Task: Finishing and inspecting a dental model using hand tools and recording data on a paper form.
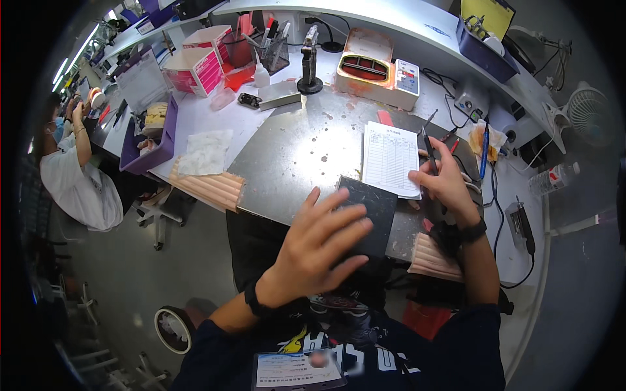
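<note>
My left hand (316, 247) hovers with fingers spread over a flat black slab (378, 212) at the bench's front edge, holding nothing. Between the thumb and fingers of my right hand (451, 186) is a dark pen (428, 146), pointing up and away. That hand's thumb meets the right edge of a stack of white printed forms (390, 159). The forms lie on the metal bench top (306, 150), just beyond the slab. Pencil-like tools lie partly hidden behind my right hand.
An orange-stained white wax heater (378, 81) stands at the back, with an articulator-like metal stand (310, 68) left of it. Farther left are a purple bin (149, 140) and pink-and-white boxes (195, 68). Cables and a handpiece (521, 225) lie right. Another person (81, 169) works far left.
</note>
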Demonstrator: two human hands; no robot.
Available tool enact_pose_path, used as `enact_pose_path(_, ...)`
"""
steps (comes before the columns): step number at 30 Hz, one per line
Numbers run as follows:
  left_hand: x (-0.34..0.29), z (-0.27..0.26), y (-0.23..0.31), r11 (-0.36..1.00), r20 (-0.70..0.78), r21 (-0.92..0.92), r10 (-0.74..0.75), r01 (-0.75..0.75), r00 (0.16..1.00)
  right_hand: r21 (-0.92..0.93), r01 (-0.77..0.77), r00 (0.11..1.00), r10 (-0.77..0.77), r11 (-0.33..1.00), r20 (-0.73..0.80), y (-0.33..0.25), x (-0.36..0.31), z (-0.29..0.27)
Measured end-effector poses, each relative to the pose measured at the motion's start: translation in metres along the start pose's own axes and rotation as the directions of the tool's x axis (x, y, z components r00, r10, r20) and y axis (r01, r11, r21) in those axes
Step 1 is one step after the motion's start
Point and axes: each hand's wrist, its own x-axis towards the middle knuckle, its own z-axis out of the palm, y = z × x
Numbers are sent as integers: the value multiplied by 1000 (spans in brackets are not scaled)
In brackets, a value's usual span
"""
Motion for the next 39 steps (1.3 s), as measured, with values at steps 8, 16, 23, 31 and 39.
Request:
enact_pose_path(8, -24, 8, 12, 995, -186, 81, 69, -55, 980, 362, 302, 950, -309, 882, -38, -67, -53, -16)
enact_pose_path(16, -40, 15, 16, 970, -216, 230, 126, -75, 968, 178, 147, 875, -212, 973, 436, -65, -75, 28)
enact_pose_path(23, -44, 11, 15, 950, -97, 197, 264, -241, 960, 214, 437, 853, -478, 873, 209, -87, -49, 27)
enact_pose_path(31, -42, 7, 3, 967, -126, 222, 158, -127, 979, 722, -146, 549, -552, 676, 628, -94, -24, 30)
enact_pose_path(39, -51, 28, 5, 969, -320, 83, 246, -231, 915, 513, -133, 796, -217, 848, 565, -87, -58, 72)
